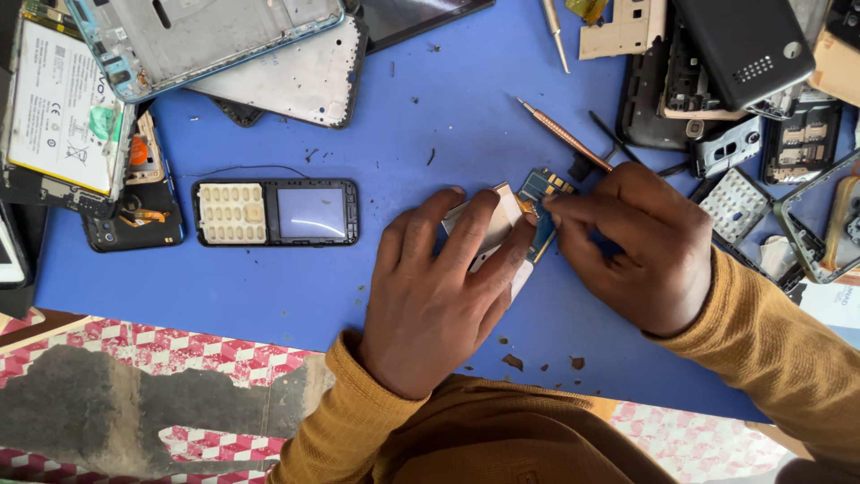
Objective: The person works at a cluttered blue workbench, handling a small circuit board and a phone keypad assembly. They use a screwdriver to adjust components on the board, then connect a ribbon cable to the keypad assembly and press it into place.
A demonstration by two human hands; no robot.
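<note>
Pinching a small blue circuit board (pixel 540 206) between right hand (pixel 632 246) fingers, left hand (pixel 443 287) fingers flat on it.

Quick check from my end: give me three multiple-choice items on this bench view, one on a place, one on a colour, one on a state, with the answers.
1. Where does the keypad phone front lie relative to the left hand?
A. To its left on the mat
B. Under the palm
C. Beyond the right hand

2. What colour is the work mat?
A. Green
B. Blue
C. Black

3. What is the right hand doing with the small blue circuit board?
A. Resting flat, away from it
B. Pinching at it with its fingertips
C. Holding a screwdriver to it

Answers: 1 A, the phone front sits apart, to the left of the hand. 2 B, bare blue shows around all the parts. 3 B, thumb and forefinger meet at the board's edge, while the left hand presses down on the pale part beside it; the copper-coloured screwdriver lies untouched on the mat.
</note>
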